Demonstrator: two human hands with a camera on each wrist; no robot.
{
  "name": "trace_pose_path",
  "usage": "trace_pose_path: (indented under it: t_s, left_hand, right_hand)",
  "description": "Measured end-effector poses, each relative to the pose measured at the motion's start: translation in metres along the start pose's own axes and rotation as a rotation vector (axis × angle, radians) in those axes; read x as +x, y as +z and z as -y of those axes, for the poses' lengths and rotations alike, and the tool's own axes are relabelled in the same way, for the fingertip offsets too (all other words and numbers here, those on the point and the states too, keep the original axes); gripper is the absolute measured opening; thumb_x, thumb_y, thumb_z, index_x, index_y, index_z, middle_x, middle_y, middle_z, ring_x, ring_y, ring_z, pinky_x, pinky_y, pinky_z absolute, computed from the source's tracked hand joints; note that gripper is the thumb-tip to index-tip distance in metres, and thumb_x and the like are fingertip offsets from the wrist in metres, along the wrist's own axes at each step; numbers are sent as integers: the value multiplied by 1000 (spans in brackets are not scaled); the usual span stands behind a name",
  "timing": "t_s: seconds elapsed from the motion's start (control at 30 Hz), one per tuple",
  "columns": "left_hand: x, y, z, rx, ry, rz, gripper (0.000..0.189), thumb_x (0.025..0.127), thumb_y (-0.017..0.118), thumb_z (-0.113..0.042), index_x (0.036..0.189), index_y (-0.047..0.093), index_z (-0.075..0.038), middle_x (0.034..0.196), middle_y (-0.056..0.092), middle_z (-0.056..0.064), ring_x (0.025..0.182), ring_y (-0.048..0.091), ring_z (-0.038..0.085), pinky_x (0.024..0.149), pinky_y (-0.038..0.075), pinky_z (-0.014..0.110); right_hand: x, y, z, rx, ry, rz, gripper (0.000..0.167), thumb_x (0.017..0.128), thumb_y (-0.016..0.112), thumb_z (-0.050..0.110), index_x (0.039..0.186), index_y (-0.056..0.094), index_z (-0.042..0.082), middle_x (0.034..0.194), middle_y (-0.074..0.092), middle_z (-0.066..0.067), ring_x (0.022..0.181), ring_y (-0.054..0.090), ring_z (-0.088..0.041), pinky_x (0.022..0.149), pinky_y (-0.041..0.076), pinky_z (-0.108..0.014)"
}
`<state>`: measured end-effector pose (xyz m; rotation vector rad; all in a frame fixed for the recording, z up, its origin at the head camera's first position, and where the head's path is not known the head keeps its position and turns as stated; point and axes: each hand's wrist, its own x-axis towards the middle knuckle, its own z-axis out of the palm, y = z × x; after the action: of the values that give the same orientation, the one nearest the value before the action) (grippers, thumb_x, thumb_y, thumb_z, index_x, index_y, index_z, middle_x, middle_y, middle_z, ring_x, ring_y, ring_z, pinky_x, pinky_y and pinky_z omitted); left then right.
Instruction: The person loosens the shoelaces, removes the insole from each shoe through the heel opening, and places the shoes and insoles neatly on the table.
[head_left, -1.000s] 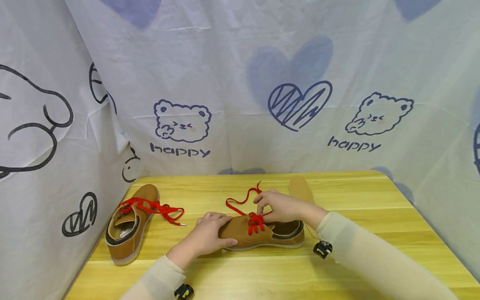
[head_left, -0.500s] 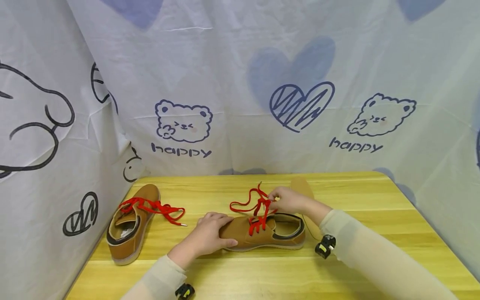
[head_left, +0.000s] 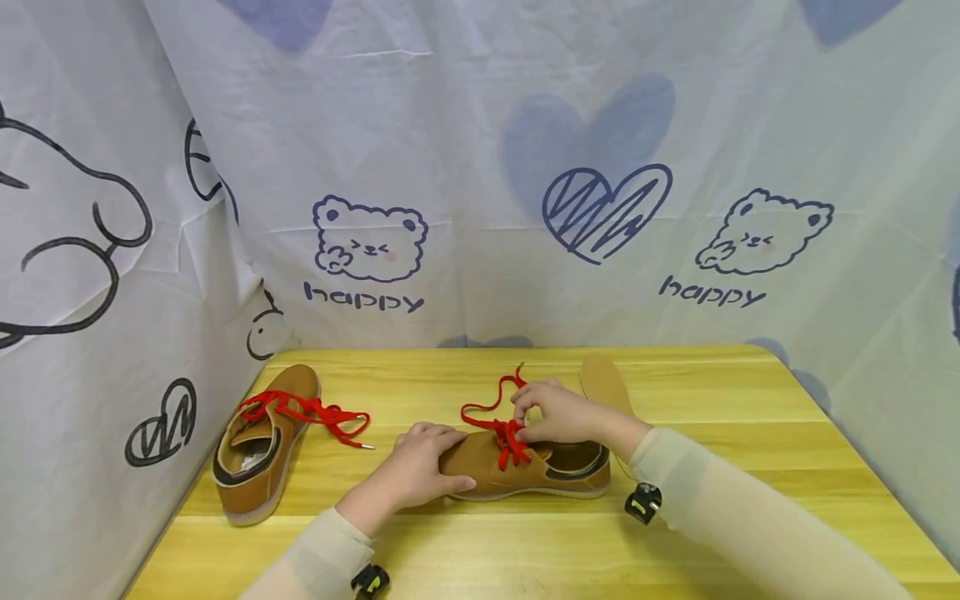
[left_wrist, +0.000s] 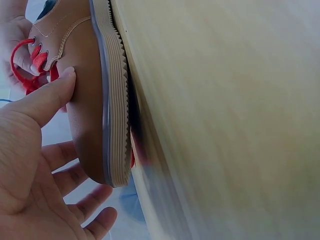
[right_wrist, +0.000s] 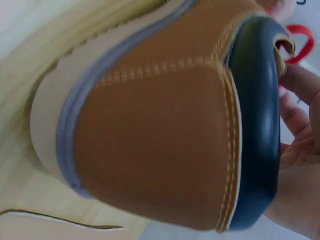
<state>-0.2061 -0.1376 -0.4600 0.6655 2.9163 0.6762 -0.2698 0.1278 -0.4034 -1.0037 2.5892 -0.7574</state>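
Note:
A brown shoe (head_left: 480, 458) lies across the middle of the table, toe to the left. My left hand (head_left: 415, 471) grips its toe, thumb on the near side and fingers on the far side; the left wrist view shows the thumb (left_wrist: 55, 95) against the brown upper. Above the eyelets my right hand (head_left: 562, 412) pinches the red shoelace (head_left: 507, 433) between thumb and fingers. A loose end of that lace trails behind the shoe. In the right wrist view the shoe's heel (right_wrist: 155, 135) fills the frame and hides part of the right fingers.
A second brown shoe (head_left: 255, 498) with red laces (head_left: 330, 414) stands at the table's left edge. Behind the right hand a tan insole (head_left: 603, 383) lies on the wooden table (head_left: 720, 467). A printed cloth (head_left: 465, 167) hangs along the back and sides.
My right hand rose and pulled the lace up and to the right, then came back down close to the eyelets. The left hand stays on the toe.

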Motion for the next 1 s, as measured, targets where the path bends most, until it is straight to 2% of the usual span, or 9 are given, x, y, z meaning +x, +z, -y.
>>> trace_pose_path:
  t_s: [0.07,0.23,0.33,0.43,0.5,0.63,0.8,0.93,1.0]
  left_hand:
    - [0,0,0,-3,1,-4,76,83,77,-54,142,57,-10,140,57,11,130,45,35,104,35,58]
    - [-1,0,0,-7,2,-6,76,83,77,-54,142,58,-10,140,57,11,129,46,35,103,35,58]
    - [-1,0,-1,-10,3,-5,75,83,77,-53,142,58,-10,140,57,11,130,46,36,104,35,58]
    - [-1,-1,-1,-13,4,-8,74,83,78,-52,141,58,-10,139,57,12,129,46,36,104,35,59]
    - [-1,-2,-1,-13,1,-10,74,83,78,-52,141,58,-10,139,57,12,130,45,36,105,34,59]
    - [0,-2,-2,-9,-1,-8,74,83,78,-52,141,58,-10,140,57,12,131,45,36,105,34,58]
    - [0,-2,-1,-8,4,-6,74,83,78,-52,141,58,-11,139,57,12,130,45,36,104,35,58]
    - [1,-1,-1,-12,7,-8,74,83,78,-52,141,59,-10,139,57,12,130,45,36,103,35,59]
    - [1,-1,-1,-11,5,-9,74,83,78,-52,141,59,-11,139,57,12,130,45,36,103,35,59]
  right_hand:
    - [2,2,1,-62,-8,-25,18,90,73,18,78,60,18,137,58,-18,129,43,-46,104,38,-56]
    - [6,-4,-1,-210,-43,-136,8,85,72,9,84,66,13,131,61,-15,121,50,-39,94,47,-49]
    - [6,-14,-2,-217,-89,-169,10,83,72,4,88,70,12,130,61,-15,121,50,-38,97,47,-51]
    - [5,-22,-2,-191,-144,-142,10,87,71,3,92,70,12,133,60,-16,124,49,-39,102,43,-54]
    - [5,-26,-3,-148,-163,-89,9,91,68,5,97,70,11,135,58,-16,127,48,-40,104,42,-55]
    - [3,-28,-6,-8,-124,4,11,98,65,13,107,69,8,139,56,-16,132,46,-40,104,42,-58]
    - [2,-18,-13,96,-73,54,10,95,68,14,101,69,6,138,57,-17,132,47,-39,105,43,-56]
    - [2,-9,-16,70,-74,88,11,95,71,19,90,69,9,135,58,-20,130,49,-40,104,43,-53]
    - [3,-7,-16,49,-37,53,8,95,70,16,91,70,8,132,60,-20,128,52,-39,103,45,-52]
